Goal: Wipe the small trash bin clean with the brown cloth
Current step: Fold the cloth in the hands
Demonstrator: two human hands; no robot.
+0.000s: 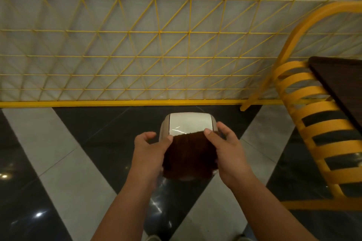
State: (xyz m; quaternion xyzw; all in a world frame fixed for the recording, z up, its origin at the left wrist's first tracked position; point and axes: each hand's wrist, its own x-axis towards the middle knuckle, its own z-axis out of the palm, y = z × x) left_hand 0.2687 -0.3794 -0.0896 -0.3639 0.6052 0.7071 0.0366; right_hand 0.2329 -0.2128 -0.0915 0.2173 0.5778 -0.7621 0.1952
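The small trash bin (187, 123) is beige with a glossy white swing lid and stands on the floor close to the yellow fence. A dark brown cloth (189, 155) is stretched flat in front of it and hides its near half. My left hand (149, 149) pinches the cloth's left edge between thumb and fingers. My right hand (227, 147) pinches its right edge, thumb on the top corner. The cloth's upper edge lies level with the lid's front; whether it touches the lid I cannot tell.
A yellow wire-grid fence (156, 55) with a yellow base rail runs behind the bin. A yellow slatted chair (313, 115) stands at the right, with a dark table corner (340, 82) over it. The floor has glossy black and grey tiles (64, 162).
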